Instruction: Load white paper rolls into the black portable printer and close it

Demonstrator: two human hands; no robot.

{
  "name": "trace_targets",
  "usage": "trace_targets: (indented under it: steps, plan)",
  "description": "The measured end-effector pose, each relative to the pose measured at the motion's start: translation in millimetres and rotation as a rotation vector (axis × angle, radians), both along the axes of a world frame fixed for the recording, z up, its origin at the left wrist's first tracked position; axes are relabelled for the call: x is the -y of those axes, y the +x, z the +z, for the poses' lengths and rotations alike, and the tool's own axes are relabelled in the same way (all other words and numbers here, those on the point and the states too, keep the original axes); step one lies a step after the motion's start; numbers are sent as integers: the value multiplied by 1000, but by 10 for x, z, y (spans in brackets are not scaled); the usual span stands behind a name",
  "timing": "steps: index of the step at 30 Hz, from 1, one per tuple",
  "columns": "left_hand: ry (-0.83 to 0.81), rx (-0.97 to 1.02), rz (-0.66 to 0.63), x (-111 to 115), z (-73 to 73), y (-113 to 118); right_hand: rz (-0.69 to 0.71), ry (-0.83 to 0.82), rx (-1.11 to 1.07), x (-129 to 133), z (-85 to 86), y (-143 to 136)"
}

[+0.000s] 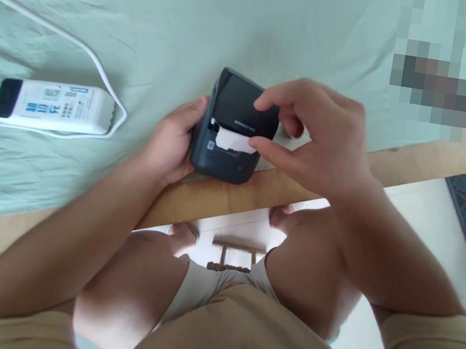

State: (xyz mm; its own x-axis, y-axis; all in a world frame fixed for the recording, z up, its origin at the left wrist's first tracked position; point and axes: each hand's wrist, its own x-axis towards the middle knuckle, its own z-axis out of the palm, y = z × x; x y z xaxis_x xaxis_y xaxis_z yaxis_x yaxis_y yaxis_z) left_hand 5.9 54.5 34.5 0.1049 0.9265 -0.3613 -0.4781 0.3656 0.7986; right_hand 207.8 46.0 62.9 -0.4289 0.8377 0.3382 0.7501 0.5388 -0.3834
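Note:
A small black printer-like device (237, 102) is tilted near the table's front edge, at the middle of the view. White paper (233, 141) with a ragged edge sticks out of its slot. My left hand (174, 139) is wrapped round the device's left side, its thumb on the edge. Over the right side is my right hand (318, 132), thumb and index finger apart. Its thumb tip touches the right end of the paper, and the index fingertip is by the upper cover. The other right fingers are curled.
On the left, a white power bank (61, 107) with printed labels lies on the green cloth (173, 14), a white cable (61, 32) looped round it. The wooden table edge (212, 195) crosses in front of my legs. The upper right is pixelated.

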Motion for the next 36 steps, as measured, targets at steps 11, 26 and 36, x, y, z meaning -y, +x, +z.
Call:
trace_targets:
  steps: [11,26,36]
  plan:
    - [25,-27,-22,28,-95,-23,-179,23,-303,-9,122,81]
    - [-37,-41,-96,45,-10,2,-167,-131,195,-65,-90,-174]
    - [18,-99,-63,47,-80,-29,-69,-86,-240,-5,139,62]
